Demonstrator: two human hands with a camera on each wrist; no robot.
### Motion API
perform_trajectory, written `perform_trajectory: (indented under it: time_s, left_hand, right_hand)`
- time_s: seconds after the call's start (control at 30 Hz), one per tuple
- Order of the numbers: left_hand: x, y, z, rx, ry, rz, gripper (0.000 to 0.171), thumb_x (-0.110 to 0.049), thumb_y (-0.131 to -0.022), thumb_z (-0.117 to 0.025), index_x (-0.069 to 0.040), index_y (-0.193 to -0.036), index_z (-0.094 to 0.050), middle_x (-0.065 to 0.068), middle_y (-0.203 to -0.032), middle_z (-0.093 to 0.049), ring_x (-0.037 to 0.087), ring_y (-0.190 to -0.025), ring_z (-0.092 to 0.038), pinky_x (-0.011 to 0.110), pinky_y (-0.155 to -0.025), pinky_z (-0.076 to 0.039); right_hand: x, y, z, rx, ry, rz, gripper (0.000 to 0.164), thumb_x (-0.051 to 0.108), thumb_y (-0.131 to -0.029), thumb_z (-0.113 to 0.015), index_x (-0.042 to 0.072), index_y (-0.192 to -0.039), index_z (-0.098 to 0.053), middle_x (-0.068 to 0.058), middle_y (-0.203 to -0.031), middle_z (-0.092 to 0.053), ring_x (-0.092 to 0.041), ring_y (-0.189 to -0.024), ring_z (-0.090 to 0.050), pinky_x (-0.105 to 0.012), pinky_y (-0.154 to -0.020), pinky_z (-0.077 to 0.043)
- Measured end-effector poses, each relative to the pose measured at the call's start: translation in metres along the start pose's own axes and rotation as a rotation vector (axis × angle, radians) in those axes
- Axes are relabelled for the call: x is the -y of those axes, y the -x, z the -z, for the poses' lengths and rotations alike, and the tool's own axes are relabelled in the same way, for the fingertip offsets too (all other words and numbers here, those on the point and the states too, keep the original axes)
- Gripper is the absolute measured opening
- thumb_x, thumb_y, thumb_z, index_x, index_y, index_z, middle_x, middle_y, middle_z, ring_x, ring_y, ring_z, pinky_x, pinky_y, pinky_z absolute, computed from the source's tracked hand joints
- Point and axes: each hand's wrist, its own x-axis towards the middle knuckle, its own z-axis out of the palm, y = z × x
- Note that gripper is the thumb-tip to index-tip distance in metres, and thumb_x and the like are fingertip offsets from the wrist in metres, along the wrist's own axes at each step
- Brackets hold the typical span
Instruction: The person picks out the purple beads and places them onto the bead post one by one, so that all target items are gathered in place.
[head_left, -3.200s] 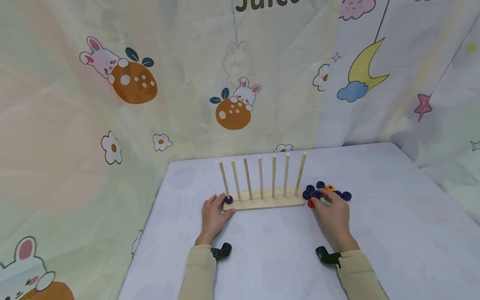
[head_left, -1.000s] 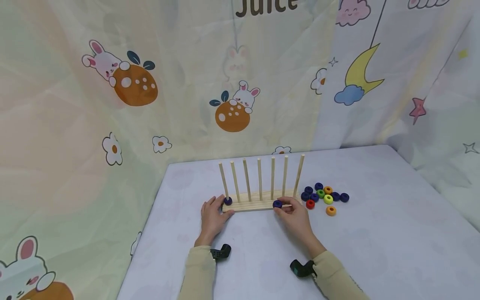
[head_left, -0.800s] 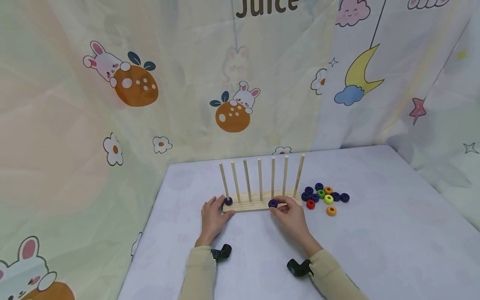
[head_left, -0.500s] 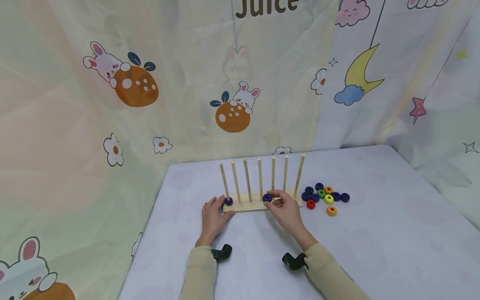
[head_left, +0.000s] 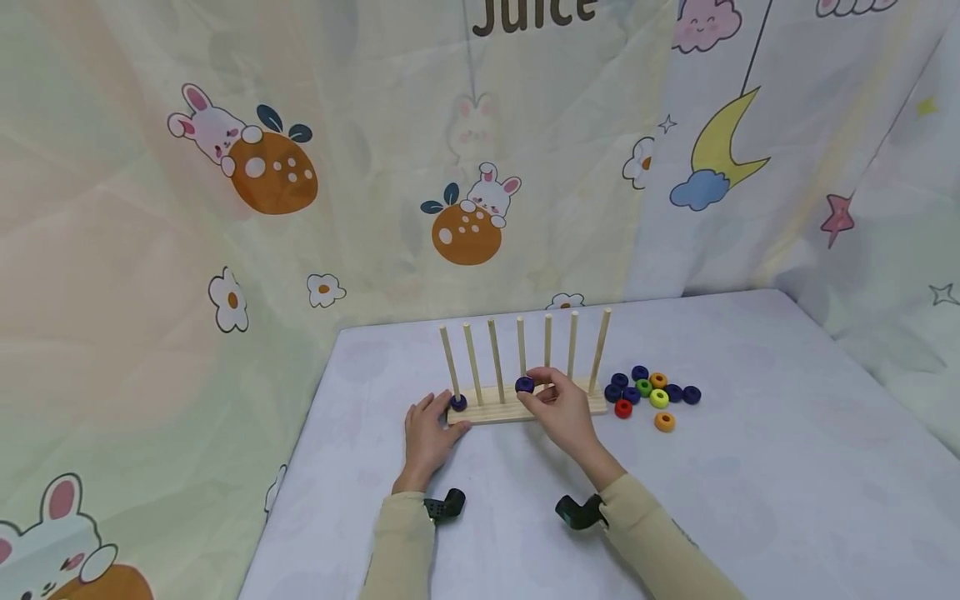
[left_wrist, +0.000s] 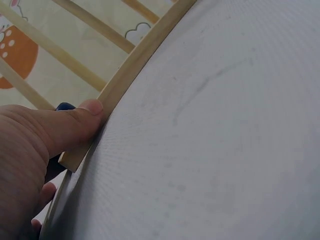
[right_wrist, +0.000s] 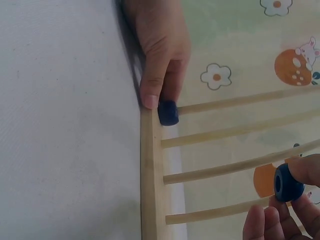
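A pale wooden peg rack (head_left: 487,413) with a row of upright pegs stands on the table. My left hand (head_left: 427,437) grips its left end, thumb on the front edge and fingers round the end, as the left wrist view (left_wrist: 75,127) shows from close by. A dark blue bead (head_left: 459,403) sits at the foot of the leftmost peg. Between thumb and fingers, my right hand (head_left: 562,417) pinches another dark blue bead (right_wrist: 288,184), raised off the base. In the head view this bead overlaps the middle peg (head_left: 521,346); its hole shows in the right wrist view.
Right of the rack lie loose beads: several dark blue ones (head_left: 692,395), a red one (head_left: 623,408), a green one (head_left: 643,387), a yellow one (head_left: 659,398) and two orange ones (head_left: 664,422). A printed cloth (head_left: 390,208) hangs behind the white table (head_left: 510,517).
My right hand has come from the loose beads with a dark blue bead, moving left along the rack and lately upward to the middle peg. My left hand has stayed on the rack's end.
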Motion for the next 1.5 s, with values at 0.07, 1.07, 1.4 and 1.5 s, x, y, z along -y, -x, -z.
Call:
perform_trajectory:
  time_s: [0.07, 1.07, 1.4, 1.5]
  left_hand:
    - [0.0, 0.0, 0.0, 0.0, 0.002, 0.003, 0.067, -0.028, -0.08, -0.081, -0.005, -0.137, -0.056, 0.011, -0.136, -0.059, 0.034, -0.137, -0.038, 0.055, -0.117, -0.012]
    - [0.001, 0.001, 0.001, 0.001, -0.003, 0.01, 0.068, -0.03, -0.079, -0.081, -0.006, -0.137, -0.057, 0.011, -0.137, -0.058, 0.035, -0.137, -0.039, 0.056, -0.116, -0.013]
    - [0.005, -0.001, -0.001, 0.023, -0.006, 0.029, 0.069, -0.034, -0.081, -0.079, -0.008, -0.139, -0.054, 0.008, -0.14, -0.056, 0.033, -0.139, -0.036, 0.055, -0.118, -0.011]
    - [0.005, -0.001, -0.002, 0.024, -0.005, 0.025, 0.069, -0.034, -0.081, -0.079, -0.008, -0.139, -0.054, 0.009, -0.141, -0.055, 0.033, -0.139, -0.035, 0.054, -0.118, -0.01]
  right_hand:
    - [0.003, -0.001, -0.001, 0.003, -0.01, 0.007, 0.031, 0.01, -0.081, -0.079, 0.007, -0.11, -0.068, -0.008, -0.1, -0.069, -0.015, -0.072, -0.06, -0.022, -0.056, -0.048]
    - [0.042, -0.014, -0.011, 0.066, 0.032, 0.194, 0.027, 0.012, -0.086, -0.075, 0.009, -0.112, -0.069, -0.004, -0.099, -0.068, -0.014, -0.072, -0.061, -0.024, -0.064, -0.054]
    - [0.053, -0.025, -0.011, 0.051, 0.103, 0.311, 0.028, 0.012, -0.085, -0.076, 0.007, -0.112, -0.069, -0.004, -0.099, -0.067, -0.012, -0.069, -0.06, -0.024, -0.063, -0.052]
    - [0.057, -0.027, -0.012, 0.055, 0.108, 0.329, 0.029, 0.012, -0.085, -0.076, 0.006, -0.112, -0.069, -0.004, -0.099, -0.067, -0.011, -0.069, -0.06, -0.024, -0.062, -0.053]
